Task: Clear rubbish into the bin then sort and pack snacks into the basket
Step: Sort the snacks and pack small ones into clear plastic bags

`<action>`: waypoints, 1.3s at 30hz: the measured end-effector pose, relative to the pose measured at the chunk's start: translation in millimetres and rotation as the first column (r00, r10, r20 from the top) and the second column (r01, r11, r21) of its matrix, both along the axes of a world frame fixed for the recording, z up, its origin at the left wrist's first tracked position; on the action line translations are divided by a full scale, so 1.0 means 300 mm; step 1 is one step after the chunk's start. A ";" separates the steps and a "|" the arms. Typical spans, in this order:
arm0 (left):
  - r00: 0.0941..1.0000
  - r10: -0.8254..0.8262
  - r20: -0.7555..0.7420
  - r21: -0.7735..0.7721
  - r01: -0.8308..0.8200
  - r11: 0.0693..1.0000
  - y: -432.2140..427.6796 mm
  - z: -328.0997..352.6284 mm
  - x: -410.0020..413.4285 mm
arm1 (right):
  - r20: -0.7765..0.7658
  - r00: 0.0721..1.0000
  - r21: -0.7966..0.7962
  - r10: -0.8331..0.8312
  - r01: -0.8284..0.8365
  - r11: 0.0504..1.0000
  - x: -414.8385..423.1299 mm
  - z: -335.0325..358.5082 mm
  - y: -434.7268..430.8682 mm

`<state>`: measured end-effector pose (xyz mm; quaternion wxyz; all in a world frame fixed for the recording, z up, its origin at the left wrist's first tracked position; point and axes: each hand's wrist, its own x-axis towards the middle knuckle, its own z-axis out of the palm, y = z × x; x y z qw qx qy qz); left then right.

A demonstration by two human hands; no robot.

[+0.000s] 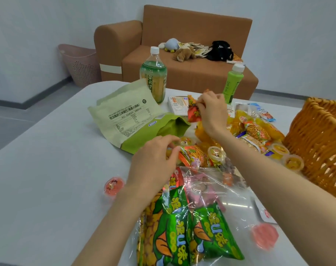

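While your right hand (pixel 213 112) pinched a red snack packet (pixel 193 114) and your left hand (pixel 155 156) curled over others, grip unclear, the snacks (pixel 257 131) beside the wicker basket (pixel 320 146) lay unpacked.

A white bench (pixel 48 160) carries everything. At its far edge stand a large tea bottle (pixel 153 73) and a slimmer green bottle (pixel 233 81), both upright with white caps; a big pale green bag (pixel 132 116) lies flat, label up, just in front of the tea bottle; a flat white packet (pixel 177 105) lies between the bottles. A heap of small snack packets (pixel 257 131) and yellow jelly cups (pixel 293 162) spreads right of the bag, up to just beside the wicker basket (pixel 320 143) at the right edge. Nearest, a clear plastic bag (pixel 220 189) holds green snack packs (pixel 211 233); one pink jelly cup (pixel 114 186) lies apart to its left; a second pink jelly cup (pixel 265 236) lies to its right.
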<state>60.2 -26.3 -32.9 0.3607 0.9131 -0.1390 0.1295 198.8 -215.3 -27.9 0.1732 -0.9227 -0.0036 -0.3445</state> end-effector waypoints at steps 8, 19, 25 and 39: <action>1.000 0.004 -0.024 -0.383 -0.013 0.924 0.014 0.062 -0.048 | 0.237 0.957 0.211 0.168 -0.220 0.952 -0.187 0.220 0.016; 0.954 -0.124 -0.274 -0.788 -0.149 0.597 0.057 0.158 -0.303 | 0.084 0.828 0.012 0.555 -0.558 0.830 -0.698 0.151 0.100; 0.934 -0.125 -0.336 -0.755 -0.188 0.628 0.070 0.124 -0.394 | 0.171 0.825 -0.120 0.538 -0.525 0.843 -0.815 0.092 0.127; 0.886 -0.286 -0.366 -0.930 -0.341 0.134 -0.005 0.149 -0.403 | 0.031 0.757 0.999 0.652 -0.039 -0.001 -0.883 0.119 0.123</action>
